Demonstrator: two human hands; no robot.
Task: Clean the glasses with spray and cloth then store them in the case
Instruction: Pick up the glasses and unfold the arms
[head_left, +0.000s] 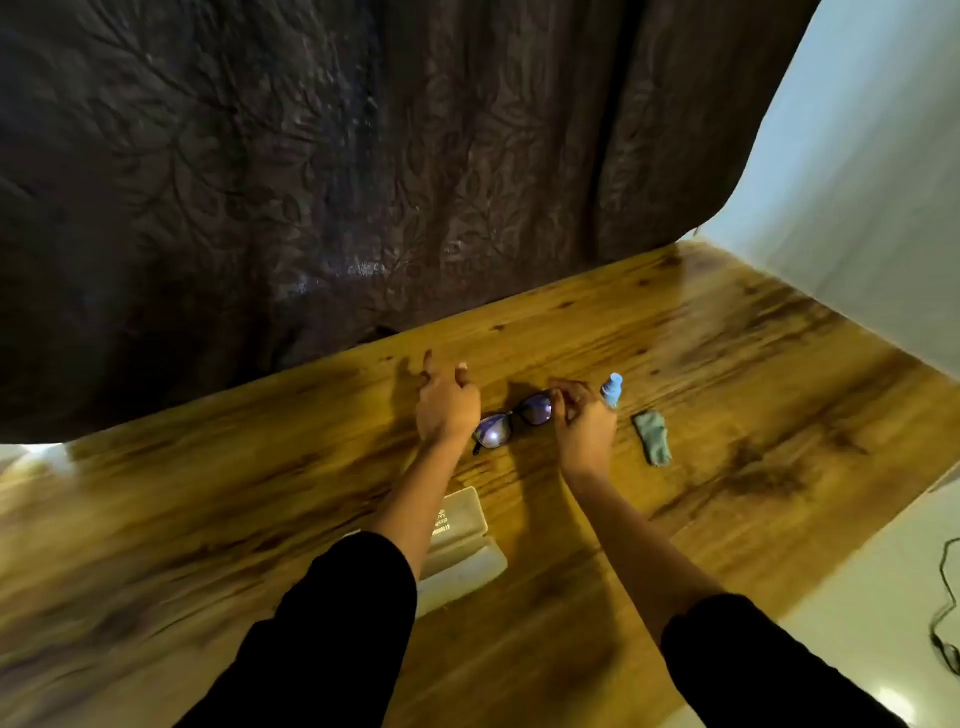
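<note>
Right hand (576, 415) is seemingly pinched onto one end of the glasses (514, 418); left hand (447, 410) is held spread just beside them. Spraying is judged unstarted: the spray (612, 389), just beyond the right hand, must be grasped.

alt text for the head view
A person's right hand pinches one end of black glasses on a wooden table, the left hand open beside them. A blue spray bottle and green cloth sit to the right; an open case lies nearer the person.

Wooden table (727, 364): open case (462, 519) near front, glasses (511, 418) centre, spray bottle (613, 388), cloth (653, 436) right
</note>
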